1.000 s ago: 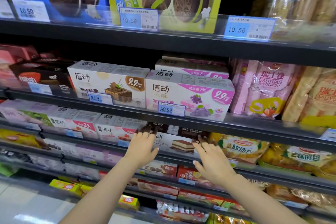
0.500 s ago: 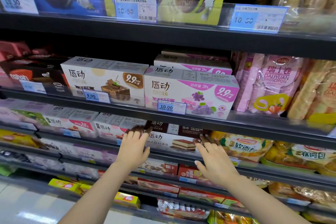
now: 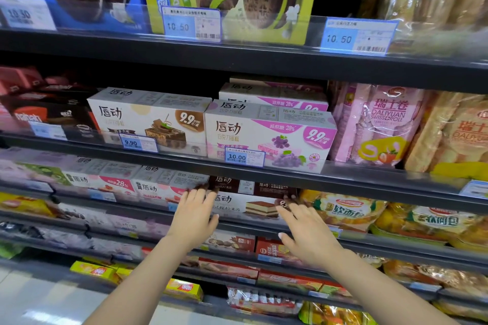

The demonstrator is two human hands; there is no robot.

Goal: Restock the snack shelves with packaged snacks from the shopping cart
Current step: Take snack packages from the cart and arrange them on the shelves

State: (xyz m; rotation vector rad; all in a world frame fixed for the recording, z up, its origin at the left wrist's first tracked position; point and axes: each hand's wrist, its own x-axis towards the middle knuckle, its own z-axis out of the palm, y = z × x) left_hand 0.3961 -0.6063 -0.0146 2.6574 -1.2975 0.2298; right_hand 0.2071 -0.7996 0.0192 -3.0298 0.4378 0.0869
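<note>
Flanking tiramisu box (image 3: 253, 206), left hand (image 3: 194, 219), right hand (image 3: 307, 232), fingers extended

Single head-worn wide-angle view, facing forward and slightly down at tiered snack shelves (image 3: 237, 171) from close range, within arm's reach. Upper tiers bowed by lens distortion; pale floor (image 3: 39, 298) visible at lower left. Both forearms entering from the bottom edge, left hand (image 3: 194, 215) and right hand (image 3: 306, 232) near centre.

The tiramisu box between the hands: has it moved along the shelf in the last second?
No. The tiramisu box sits just as it did under the 10.00 price tag, between the left hand and right hand.
</note>
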